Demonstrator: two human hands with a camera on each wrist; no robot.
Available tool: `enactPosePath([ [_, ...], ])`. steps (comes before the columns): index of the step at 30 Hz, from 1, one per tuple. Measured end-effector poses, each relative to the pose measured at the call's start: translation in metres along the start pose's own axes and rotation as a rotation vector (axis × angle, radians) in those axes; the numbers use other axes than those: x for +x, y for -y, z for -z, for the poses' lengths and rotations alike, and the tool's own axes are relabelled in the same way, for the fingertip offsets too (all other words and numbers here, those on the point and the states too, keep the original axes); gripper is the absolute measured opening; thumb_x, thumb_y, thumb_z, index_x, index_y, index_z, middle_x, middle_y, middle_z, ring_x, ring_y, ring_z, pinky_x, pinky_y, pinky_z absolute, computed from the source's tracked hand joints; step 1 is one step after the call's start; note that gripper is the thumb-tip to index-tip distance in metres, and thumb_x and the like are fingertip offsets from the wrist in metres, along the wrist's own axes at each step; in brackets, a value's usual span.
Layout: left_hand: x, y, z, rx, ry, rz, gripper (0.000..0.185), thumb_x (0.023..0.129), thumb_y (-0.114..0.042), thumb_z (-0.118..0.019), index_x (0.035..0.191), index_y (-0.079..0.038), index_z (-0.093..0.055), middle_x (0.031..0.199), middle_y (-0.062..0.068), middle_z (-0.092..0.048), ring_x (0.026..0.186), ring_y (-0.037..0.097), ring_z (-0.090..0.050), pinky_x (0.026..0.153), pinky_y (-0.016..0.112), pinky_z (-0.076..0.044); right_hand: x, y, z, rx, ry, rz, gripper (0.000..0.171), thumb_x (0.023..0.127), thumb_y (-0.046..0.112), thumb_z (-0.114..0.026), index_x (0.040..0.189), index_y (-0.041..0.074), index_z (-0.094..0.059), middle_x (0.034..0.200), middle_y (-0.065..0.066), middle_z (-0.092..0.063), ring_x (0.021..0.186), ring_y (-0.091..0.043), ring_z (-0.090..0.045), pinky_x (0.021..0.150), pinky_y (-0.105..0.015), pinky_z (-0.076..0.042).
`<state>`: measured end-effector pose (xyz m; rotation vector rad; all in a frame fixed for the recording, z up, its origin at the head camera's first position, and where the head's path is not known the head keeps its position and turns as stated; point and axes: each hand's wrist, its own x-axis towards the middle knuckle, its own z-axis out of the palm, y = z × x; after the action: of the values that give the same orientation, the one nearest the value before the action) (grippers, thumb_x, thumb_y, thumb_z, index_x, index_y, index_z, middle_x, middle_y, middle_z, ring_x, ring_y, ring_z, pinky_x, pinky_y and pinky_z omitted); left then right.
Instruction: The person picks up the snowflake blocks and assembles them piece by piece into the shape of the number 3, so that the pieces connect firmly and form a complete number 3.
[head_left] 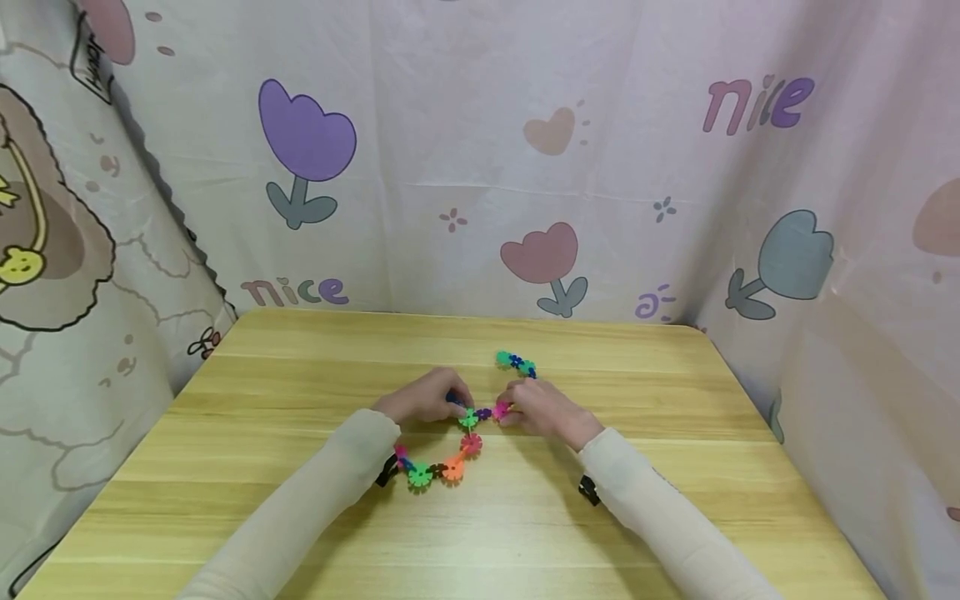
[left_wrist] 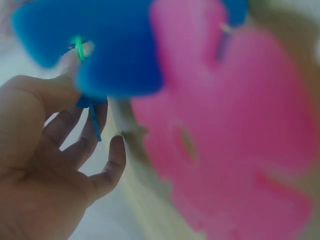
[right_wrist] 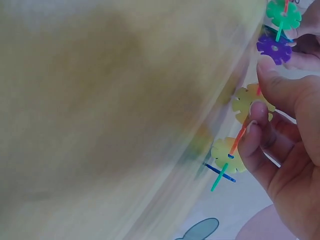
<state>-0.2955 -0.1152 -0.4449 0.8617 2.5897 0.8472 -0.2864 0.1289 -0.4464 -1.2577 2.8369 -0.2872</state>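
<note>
A chain of coloured snowflake discs (head_left: 461,454) lies curved on the wooden table (head_left: 300,375). One end runs back to green and blue discs (head_left: 516,362). My left hand (head_left: 431,398) grips the chain beside a green disc (head_left: 468,419). In the left wrist view its fingers (left_wrist: 92,112) curl round a blue disc (left_wrist: 100,45), with a blurred pink disc (left_wrist: 235,135) close to the lens. My right hand (head_left: 543,408) pinches the chain by a pink disc (head_left: 501,408). In the right wrist view its fingertips (right_wrist: 260,112) hold a yellow disc (right_wrist: 245,102), with a purple disc (right_wrist: 274,47) beyond.
A printed fabric backdrop (head_left: 480,167) with tulips and hearts hangs behind and on both sides of the table. Black wrist straps (head_left: 588,490) show on both sleeves. Bare tabletop lies to the left, right and front of the chain.
</note>
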Motion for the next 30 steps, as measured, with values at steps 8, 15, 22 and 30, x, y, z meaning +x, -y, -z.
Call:
enactPosePath([
  [8,0.0005,-0.0006,-0.0005,-0.016,0.009,-0.026,0.009,0.095,-0.011,-0.075,0.1,-0.01,-0.082,0.098,0.002,-0.079,0.089,0.01,-0.068,0.09,0.034,-0.06,0.0009,0.0012,-0.0003,0.031,0.007,0.014,0.024,0.093,0.025,-0.078,0.111,0.009,-0.079,0.109,-0.005,-0.077,0.097,-0.016,-0.073,0.085,-0.029,-0.061],
  [15,0.0005,-0.0008,-0.0008,-0.025,0.009,-0.02,0.009,0.095,-0.011,-0.075,0.1,-0.011,-0.082,0.1,0.001,-0.079,0.091,0.011,-0.068,0.092,0.036,-0.06,0.0001,0.0007,0.0008,0.048,0.009,0.012,0.025,0.093,0.024,-0.078,0.113,0.009,-0.078,0.106,-0.004,-0.077,0.094,-0.015,-0.072,0.084,-0.028,-0.06],
  [22,-0.0003,-0.0025,-0.0008,-0.031,0.01,-0.004,0.009,0.095,-0.01,-0.074,0.1,-0.011,-0.082,0.1,0.002,-0.079,0.092,0.012,-0.068,0.093,0.038,-0.06,-0.0009,0.0023,0.0041,0.07,0.024,-0.003,0.026,0.093,0.023,-0.077,0.115,0.008,-0.078,0.108,-0.005,-0.077,0.097,-0.016,-0.072,0.087,-0.03,-0.061],
  [30,0.0002,-0.0015,-0.0012,-0.028,0.015,0.005,0.01,0.095,-0.011,-0.074,0.101,-0.011,-0.082,0.101,0.002,-0.079,0.092,0.012,-0.068,0.092,0.037,-0.06,-0.0004,-0.0012,0.0045,0.052,0.039,-0.008,0.024,0.094,0.021,-0.077,0.114,0.008,-0.079,0.111,-0.005,-0.077,0.1,-0.017,-0.072,0.088,-0.033,-0.061],
])
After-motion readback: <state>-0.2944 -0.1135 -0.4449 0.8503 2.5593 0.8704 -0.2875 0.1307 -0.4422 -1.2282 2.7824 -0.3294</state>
